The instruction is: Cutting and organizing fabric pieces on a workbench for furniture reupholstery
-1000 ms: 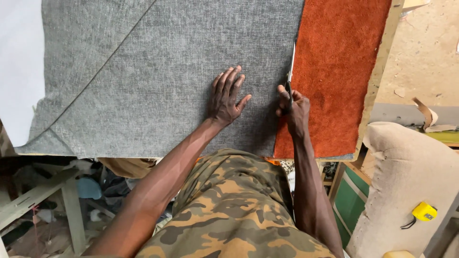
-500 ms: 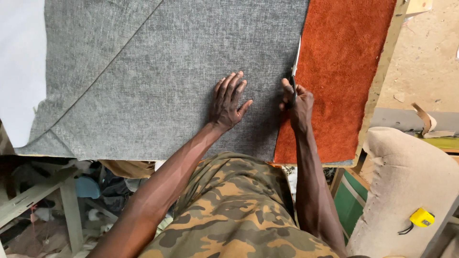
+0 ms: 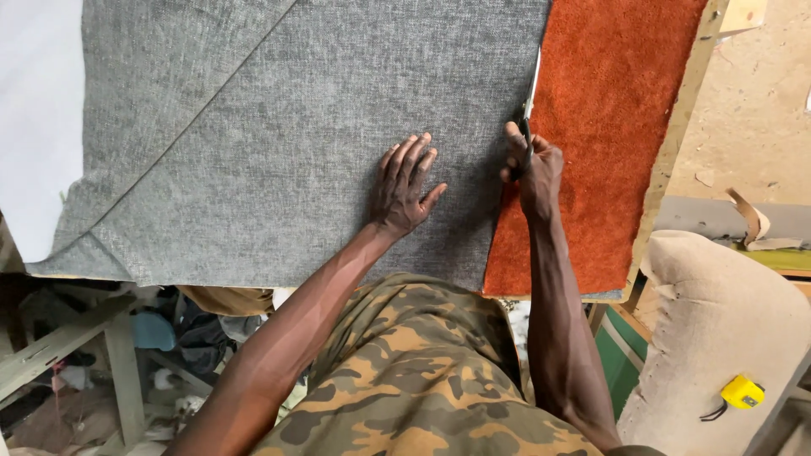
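Scissors with slim silver blades [image 3: 530,93] sit gripped in the right hand [image 3: 534,169], fingers clenched through the handles, the blades pointing away from the person along the right edge of the woven grey upholstery fabric [image 3: 321,127]. The left hand [image 3: 404,184] lies flat on that fabric, fingers spread and released, pressing it down just beside the cutting line. Judging by the clean edge from the near side of the table up to the hand, that stretch is cut; the part beyond the blade tips is left. The grey sheet lies over a rust-orange plush fabric [image 3: 617,127] covering the wooden worktable [image 3: 676,160]. A beige upholstered seat [image 3: 718,329] with a small yellow tape measure [image 3: 742,392] stands well apart at the right; nothing blocks the blades' path.
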